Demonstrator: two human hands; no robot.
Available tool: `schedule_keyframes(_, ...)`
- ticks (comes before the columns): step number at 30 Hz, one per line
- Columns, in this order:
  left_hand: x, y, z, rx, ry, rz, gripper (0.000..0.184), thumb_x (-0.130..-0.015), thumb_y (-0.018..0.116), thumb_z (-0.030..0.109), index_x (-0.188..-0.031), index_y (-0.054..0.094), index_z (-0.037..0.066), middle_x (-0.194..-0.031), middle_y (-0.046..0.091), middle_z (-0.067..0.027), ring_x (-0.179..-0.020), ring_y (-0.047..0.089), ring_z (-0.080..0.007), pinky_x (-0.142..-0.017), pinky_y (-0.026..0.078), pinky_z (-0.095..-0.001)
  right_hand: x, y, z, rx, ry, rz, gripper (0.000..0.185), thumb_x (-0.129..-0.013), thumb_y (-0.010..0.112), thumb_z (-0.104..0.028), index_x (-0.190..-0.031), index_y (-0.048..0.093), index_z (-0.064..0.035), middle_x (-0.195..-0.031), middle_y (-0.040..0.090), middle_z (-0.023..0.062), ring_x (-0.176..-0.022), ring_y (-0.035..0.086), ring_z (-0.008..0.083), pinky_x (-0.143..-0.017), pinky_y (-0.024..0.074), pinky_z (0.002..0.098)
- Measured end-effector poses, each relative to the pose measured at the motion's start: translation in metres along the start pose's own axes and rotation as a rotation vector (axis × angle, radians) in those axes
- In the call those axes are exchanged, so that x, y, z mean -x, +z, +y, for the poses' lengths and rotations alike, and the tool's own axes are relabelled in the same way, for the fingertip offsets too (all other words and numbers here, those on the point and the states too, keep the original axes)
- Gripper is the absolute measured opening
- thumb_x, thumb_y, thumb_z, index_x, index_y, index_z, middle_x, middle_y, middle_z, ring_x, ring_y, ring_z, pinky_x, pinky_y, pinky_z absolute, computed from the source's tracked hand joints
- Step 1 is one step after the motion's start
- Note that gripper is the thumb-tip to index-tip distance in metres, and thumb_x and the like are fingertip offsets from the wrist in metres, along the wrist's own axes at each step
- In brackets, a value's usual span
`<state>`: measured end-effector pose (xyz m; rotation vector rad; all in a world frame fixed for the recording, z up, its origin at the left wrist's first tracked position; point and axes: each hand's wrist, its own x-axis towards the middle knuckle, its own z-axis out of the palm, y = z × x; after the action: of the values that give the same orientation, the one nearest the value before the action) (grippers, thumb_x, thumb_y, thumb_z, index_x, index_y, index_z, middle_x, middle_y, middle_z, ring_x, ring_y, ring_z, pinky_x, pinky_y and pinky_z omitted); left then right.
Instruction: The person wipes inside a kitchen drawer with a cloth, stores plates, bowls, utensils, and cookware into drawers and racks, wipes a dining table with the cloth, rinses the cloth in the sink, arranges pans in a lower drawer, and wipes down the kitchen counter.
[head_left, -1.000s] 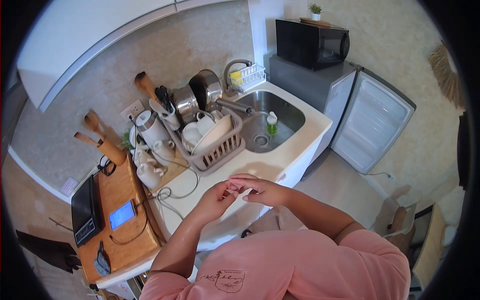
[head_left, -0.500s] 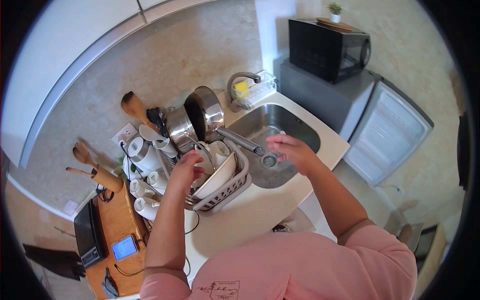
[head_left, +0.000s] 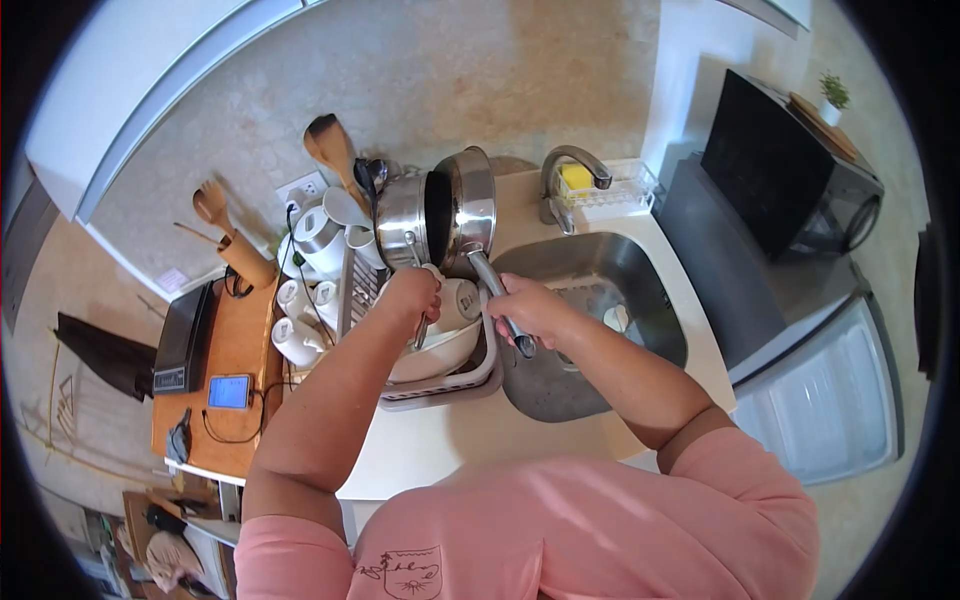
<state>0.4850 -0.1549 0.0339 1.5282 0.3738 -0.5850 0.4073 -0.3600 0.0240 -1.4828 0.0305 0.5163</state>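
1. Seen from the head camera, both of the person's hands are now on the cookware; half a second ago the left hand (head_left: 412, 296) hung in the air over the dish rack (head_left: 475, 382) and the right hand (head_left: 527, 308) over the sink (head_left: 560, 398).
2. The left fingers are curled closed on the slim metal handle of the nearer-left steel pot (head_left: 402, 215).
3. The right fingers are wrapped around the long thick handle of the steel pan (head_left: 470, 200) beside it; its end juts past the hand, toward the sink.
4. Pot and pan stand tilted on their sides at the back of the rack, behind a white bowl (head_left: 435, 362).
5. The rack sits on the pale counter (head_left: 420, 440), just beside the sink, whose faucet (head_left: 578, 156) rises near a yellow sponge (head_left: 576, 178).
6. Over to the left, a phone (head_left: 230, 391) lies lit on a wooden top (head_left: 240, 345); at the right, a black microwave (head_left: 765, 165) rests on the grey fridge (head_left: 710, 260), its door (head_left: 825, 425) swung open.
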Motion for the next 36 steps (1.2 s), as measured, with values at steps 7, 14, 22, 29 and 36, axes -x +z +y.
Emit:
schedule_keyframes(7,-0.067,-0.031,-0.038,-1.392,0.621,0.009,0.011,-0.077,0.064,0.014,-0.080,0.065,0.003,-0.073,0.062,-0.0107,-0.063,0.058,-0.0214,-0.053,0.044,-0.0337,0.001,-0.015,-0.002,-0.061,-0.116,-0.116,0.015,-0.088,0.060,-0.006,-0.098,0.049,-0.0064,-0.065,0.051,0.0025,-0.051,0.051,0.0115,-0.046,0.0433,0.0268)
schedule_keyframes(14,-0.027,-0.019,-0.043,-1.066,0.586,0.215,0.026,-0.081,0.060,0.015,-0.103,0.061,0.000,-0.079,0.061,-0.0107,-0.067,0.054,-0.0205,-0.055,0.044,-0.0333,0.015,-0.039,-0.006,-0.173,-0.212,-0.165,0.019,-0.088,0.060,-0.004,-0.103,0.048,-0.0045,-0.067,0.052,0.0025,-0.050,0.052,0.0105,-0.044,0.0438,0.0250)
schedule_keyframes(22,0.116,0.030,0.011,0.055,0.353,0.278,0.024,-0.092,0.043,0.012,-0.113,0.049,0.003,-0.083,0.053,-0.0039,-0.054,0.044,-0.0105,-0.046,0.037,-0.0286,0.032,-0.052,-0.009,-0.271,-0.268,-0.155,0.028,-0.086,0.059,-0.001,-0.111,0.047,-0.0049,-0.071,0.051,0.0029,-0.051,0.052,0.0107,-0.045,0.0443,0.0252)
schedule_keyframes(29,0.176,-0.017,0.004,0.392,0.511,0.214,0.025,-0.092,0.041,0.006,-0.116,0.047,0.006,-0.083,0.050,-0.0008,-0.051,0.035,-0.0058,-0.043,0.027,-0.0224,0.054,-0.044,-0.006,-0.164,-0.355,-0.124,0.040,-0.081,0.061,0.003,-0.117,0.048,-0.0064,-0.084,0.051,0.0021,-0.053,0.052,0.0094,-0.046,0.0432,0.0229)
schedule_keyframes(36,0.229,-0.084,-0.015,0.583,0.651,0.196,0.025,-0.094,0.043,0.006,-0.118,0.048,0.003,-0.078,0.048,0.0012,-0.050,0.031,-0.0015,-0.039,0.026,-0.0165,0.085,-0.015,-0.012,-0.050,-0.420,-0.243,0.084,-0.079,0.061,0.007,-0.153,0.026,-0.0109,-0.095,0.049,0.0006,-0.073,0.050,0.0074,-0.059,0.0447,0.0217)
